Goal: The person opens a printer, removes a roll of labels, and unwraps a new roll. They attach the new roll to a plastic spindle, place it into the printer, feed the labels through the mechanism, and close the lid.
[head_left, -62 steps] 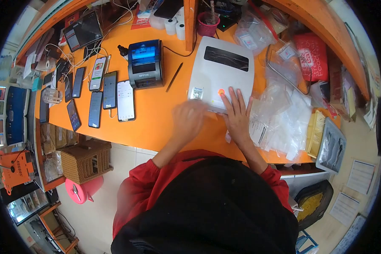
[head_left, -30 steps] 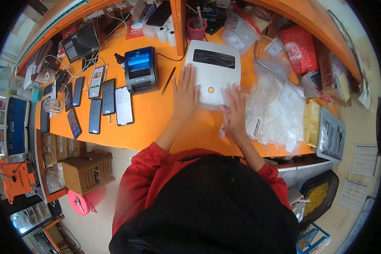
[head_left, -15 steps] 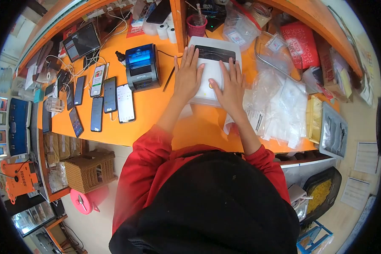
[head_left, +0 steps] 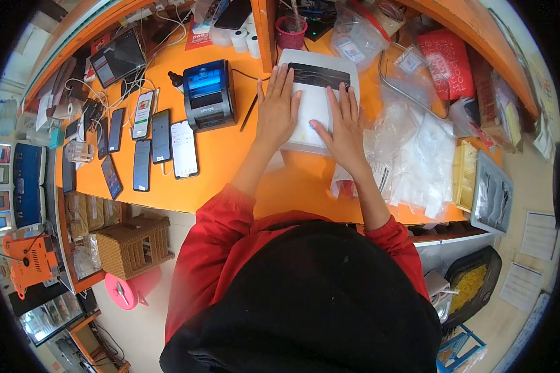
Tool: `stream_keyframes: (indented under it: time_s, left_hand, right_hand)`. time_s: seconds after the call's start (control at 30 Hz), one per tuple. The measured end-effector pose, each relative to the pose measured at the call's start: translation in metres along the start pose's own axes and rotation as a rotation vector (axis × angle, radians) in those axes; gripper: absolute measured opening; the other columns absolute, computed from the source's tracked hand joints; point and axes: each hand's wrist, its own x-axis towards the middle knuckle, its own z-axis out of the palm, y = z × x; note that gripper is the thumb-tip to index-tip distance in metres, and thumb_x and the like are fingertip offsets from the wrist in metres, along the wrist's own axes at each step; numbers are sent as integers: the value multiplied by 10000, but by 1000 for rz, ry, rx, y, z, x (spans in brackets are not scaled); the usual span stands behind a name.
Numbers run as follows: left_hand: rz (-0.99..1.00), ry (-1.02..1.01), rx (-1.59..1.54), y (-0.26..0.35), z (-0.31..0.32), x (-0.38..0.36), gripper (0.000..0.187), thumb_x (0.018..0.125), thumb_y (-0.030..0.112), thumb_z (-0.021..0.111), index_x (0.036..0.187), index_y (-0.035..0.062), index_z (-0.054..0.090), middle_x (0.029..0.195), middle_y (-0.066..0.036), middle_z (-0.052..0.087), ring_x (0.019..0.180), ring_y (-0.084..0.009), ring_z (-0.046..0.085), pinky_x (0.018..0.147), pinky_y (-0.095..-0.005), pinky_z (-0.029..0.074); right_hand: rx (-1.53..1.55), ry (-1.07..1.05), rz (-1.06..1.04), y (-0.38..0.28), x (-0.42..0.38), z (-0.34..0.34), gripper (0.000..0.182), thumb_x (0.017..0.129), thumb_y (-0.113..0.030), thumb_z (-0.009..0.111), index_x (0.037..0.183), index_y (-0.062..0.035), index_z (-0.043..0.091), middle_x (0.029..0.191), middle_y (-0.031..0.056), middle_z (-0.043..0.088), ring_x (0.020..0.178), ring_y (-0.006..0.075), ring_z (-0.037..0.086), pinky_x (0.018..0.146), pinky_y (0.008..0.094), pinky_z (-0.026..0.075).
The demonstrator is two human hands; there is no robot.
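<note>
A white box-like case with a dark strip near its far end lies on the orange table. My left hand lies flat along its left side, fingers stretched toward the dark strip. On the right side rests my right hand, its fingers spread and the thumb pointing inward over the white surface. Neither hand grips anything. Clear plastic bags lie just right of my right hand, and a printed paper is partly under my right wrist.
Left of the case stands a black printer, with several phones beyond it. A tablet with white cables is at the back left. A pink cup stands behind the case, a red bag at the back right.
My right hand has shifted slightly to the right and its thumb has moved a little. My left hand stays nearly still on the case.
</note>
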Motion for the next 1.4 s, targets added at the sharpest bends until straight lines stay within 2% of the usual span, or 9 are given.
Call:
stream_keyframes:
  time_s: [0.2, 0.3, 0.4, 1.2, 1.3, 1.4]
  left_hand:
    - [1, -2, 7, 0, 0, 0, 461, 921, 245, 382, 1313, 3, 354, 1403, -139, 299, 1330, -265, 216, 1061, -497, 110]
    - [2, -2, 2, 0, 0, 0, 459, 921, 242, 384, 1311, 3, 357, 1402, -140, 300, 1329, -265, 217, 1060, -500, 109]
    - [6, 3, 13, -1, 1, -1, 458, 920, 242, 386, 1310, 4, 358, 1402, -140, 300, 1328, -264, 219, 1058, -503, 111]
    - [-5, -5, 8, 0, 0, -1, 459, 923, 243, 375, 1310, -4, 359, 1400, -143, 304, 1334, -264, 206, 1061, -501, 101]
    - [2, -7, 13, 0, -1, -1, 460, 924, 246, 372, 1310, -4, 357, 1401, -143, 301, 1335, -264, 202, 1060, -503, 105]
    - [-5, 13, -42, 0, -1, -1, 454, 922, 236, 376, 1310, 0, 360, 1394, -140, 314, 1332, -267, 210, 1057, -504, 106]
  right_hand:
    - [28, -5, -2, 0, 1, -2, 698, 845, -431, 501, 1383, -75, 233, 1436, 185, 184, 1349, 315, 111, 1035, 565, 91]
    - [191, 46, 10, 6, 1, 1, 679, 862, -407, 477, 1382, -54, 219, 1434, 190, 185, 1348, 317, 112, 1045, 547, 78]
    - [170, 50, 3, 3, 0, -1, 670, 868, -398, 467, 1380, -45, 218, 1433, 194, 185, 1349, 318, 109, 1051, 533, 74]
    - [40, 29, 18, -3, -1, -1, 746, 814, -428, 535, 1386, -72, 217, 1435, 195, 179, 1349, 316, 114, 1017, 602, 68]
    - [28, 40, 4, -2, -1, -2, 712, 834, -392, 518, 1386, -65, 211, 1432, 197, 182, 1343, 321, 130, 1027, 581, 79]
    - [147, 124, -34, 2, -1, -1, 665, 854, -335, 501, 1384, -53, 215, 1427, 200, 188, 1335, 323, 153, 1051, 518, 104]
